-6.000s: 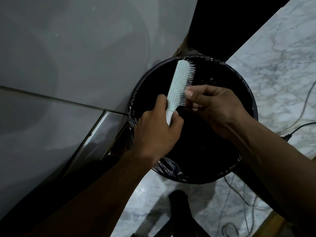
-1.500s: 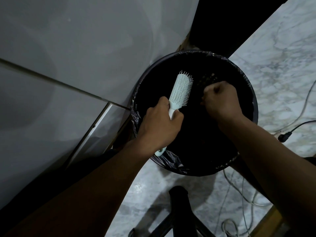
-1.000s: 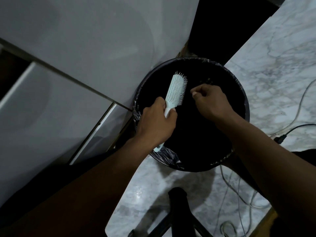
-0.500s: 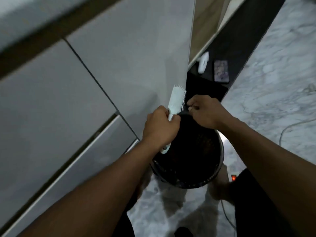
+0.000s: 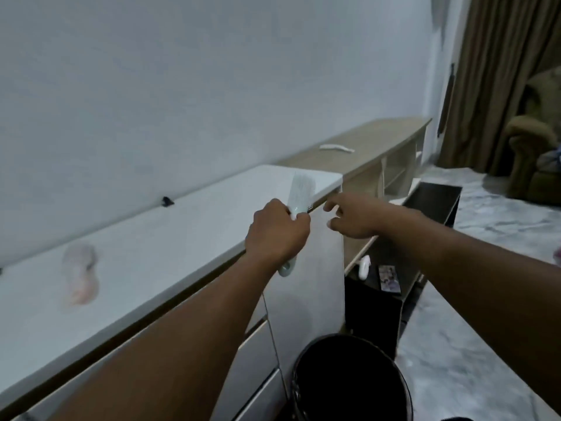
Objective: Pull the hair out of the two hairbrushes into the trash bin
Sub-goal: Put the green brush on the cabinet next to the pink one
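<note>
My left hand grips the handle of a pale mint hairbrush, held upright over the front edge of a white dresser top. My right hand hovers just right of the brush head with fingers loosely apart and nothing visible in them. A blurred pinkish hairbrush lies on the dresser top at the left. The black-lined trash bin stands on the floor below my hands.
A small black object sits at the dresser's back edge. A low wooden shelf unit carries a white item. Lower shelves hold a white object and a card. Curtain and armchair at right.
The view has swung up from the bin to the dresser top. Both hands rose with the mint brush above the dresser edge; my right hand came off the bristles and opened.
</note>
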A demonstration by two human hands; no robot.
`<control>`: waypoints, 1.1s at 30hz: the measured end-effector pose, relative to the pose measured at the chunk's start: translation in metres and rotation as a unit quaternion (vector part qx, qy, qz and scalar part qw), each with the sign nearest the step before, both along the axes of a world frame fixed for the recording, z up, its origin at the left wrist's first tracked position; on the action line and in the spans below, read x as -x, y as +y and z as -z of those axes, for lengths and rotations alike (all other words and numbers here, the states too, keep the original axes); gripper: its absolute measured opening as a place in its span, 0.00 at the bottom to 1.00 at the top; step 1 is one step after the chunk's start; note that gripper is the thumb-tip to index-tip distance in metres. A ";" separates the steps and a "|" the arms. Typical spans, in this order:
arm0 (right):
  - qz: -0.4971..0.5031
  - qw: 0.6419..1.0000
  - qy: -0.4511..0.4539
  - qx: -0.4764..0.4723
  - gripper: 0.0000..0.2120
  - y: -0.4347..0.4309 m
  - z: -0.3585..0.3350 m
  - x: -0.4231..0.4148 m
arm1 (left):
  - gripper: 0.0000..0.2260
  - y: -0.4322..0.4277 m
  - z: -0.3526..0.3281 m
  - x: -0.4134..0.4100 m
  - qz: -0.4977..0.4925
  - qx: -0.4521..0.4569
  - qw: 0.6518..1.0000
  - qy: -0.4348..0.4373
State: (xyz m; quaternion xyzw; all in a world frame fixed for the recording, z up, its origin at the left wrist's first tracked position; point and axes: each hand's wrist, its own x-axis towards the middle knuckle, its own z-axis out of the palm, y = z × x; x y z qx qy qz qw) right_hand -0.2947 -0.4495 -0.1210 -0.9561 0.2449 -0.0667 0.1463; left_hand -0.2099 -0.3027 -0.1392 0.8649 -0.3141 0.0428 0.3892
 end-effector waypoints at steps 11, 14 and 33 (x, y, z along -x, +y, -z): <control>-0.065 0.995 -0.061 0.051 0.23 0.070 -0.118 -0.041 | 0.15 0.084 -0.099 -0.035 -0.109 0.012 0.989 -0.097; -0.085 0.994 -0.055 0.045 0.23 0.088 -0.126 -0.067 | 0.13 0.112 -0.097 -0.061 -0.140 0.038 0.987 -0.073; -0.199 0.979 0.049 -0.019 0.24 0.164 -0.043 -0.222 | 0.09 0.177 -0.019 -0.159 -0.316 -0.016 0.945 0.082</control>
